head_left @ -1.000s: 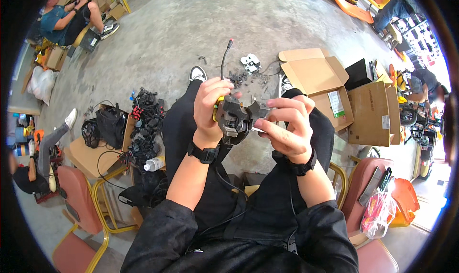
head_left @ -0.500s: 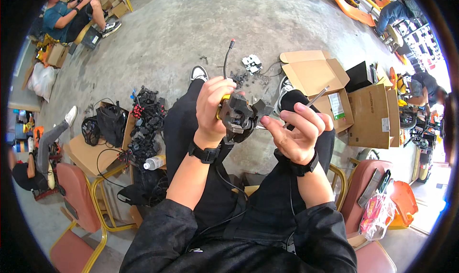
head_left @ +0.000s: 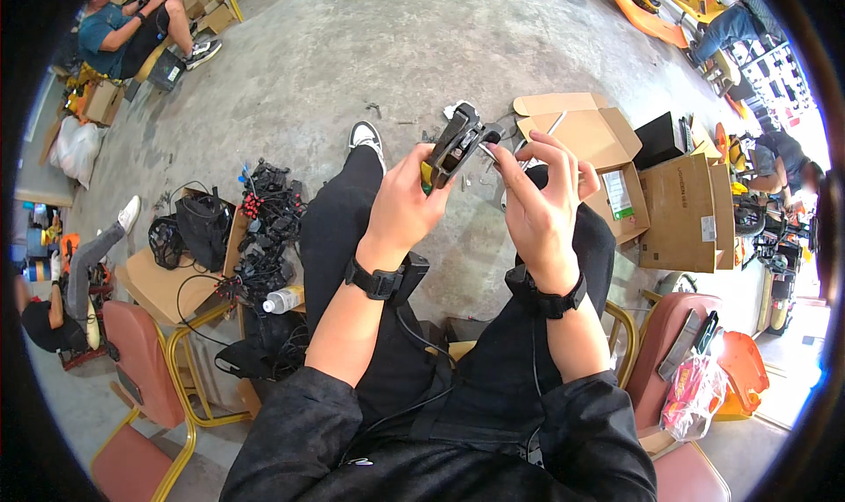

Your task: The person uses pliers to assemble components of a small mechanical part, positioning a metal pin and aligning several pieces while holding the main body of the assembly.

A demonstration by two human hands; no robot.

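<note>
Above my knees, my left hand is closed around the lower end of a black mechanical part, which has a bit of yellow near my fingers. The part stands tilted, with a slot-like opening on its side toward my right hand. My right hand pinches a thin silver metal tool, one end of which sticks up past my fingers. A metal tip by my index finger meets the right side of the black part; whether it sits inside the part, I cannot tell. Fingers hide the tool's middle, so its exact kind is unclear.
On the floor to the left lie a heap of black parts and cables and a clear bottle. An opened cardboard box stands right of my knee. Chairs flank me. Other people sit farther off, including one at upper left.
The black part has moved up and away from me and been turned, showing a narrower side. My right hand has moved up with it, and the metal tool now points more steeply.
</note>
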